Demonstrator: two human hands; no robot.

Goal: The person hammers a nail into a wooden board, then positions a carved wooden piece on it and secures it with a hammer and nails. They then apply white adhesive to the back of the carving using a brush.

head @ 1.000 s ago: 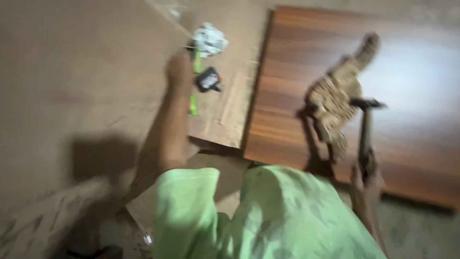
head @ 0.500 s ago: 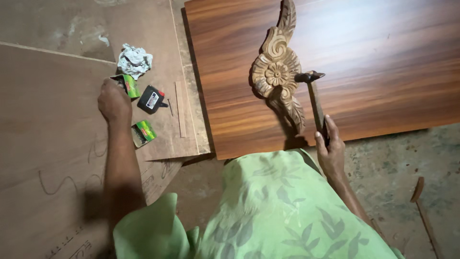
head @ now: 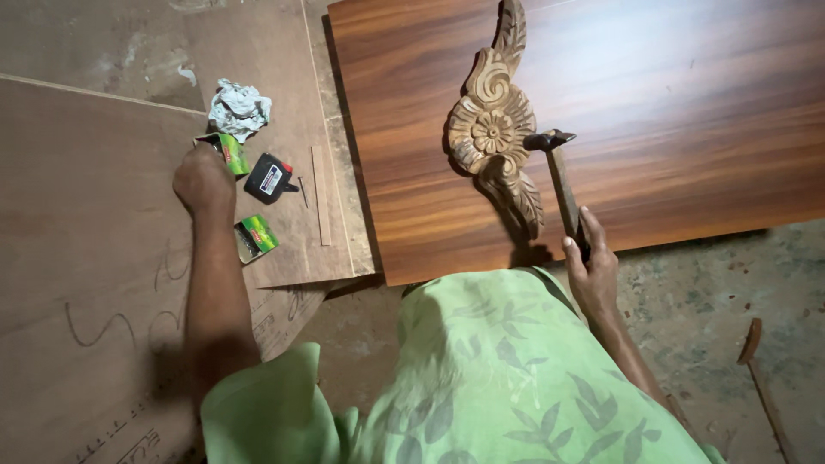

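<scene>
Right hand (head: 591,268) was wrapped tight round the handle of a wooden-handled hammer (head: 563,185), its dark head just touching the carved wooden floral ornament (head: 496,137) lying on the glossy brown laminate board (head: 687,129), at about 3 o'clock of the flower. Left hand (head: 204,180) sat knuckles-up on the plywood sheet (head: 86,258), fingers curled over a small green box (head: 228,150); couldn't tell how firmly. Black tape measure (head: 269,179) lay just at its 3 o'clock, crumpled white rag (head: 240,107) at 1.

Crumpled rag (head: 240,106), black tape measure (head: 269,179) (on plywood (head: 77,258))
</scene>
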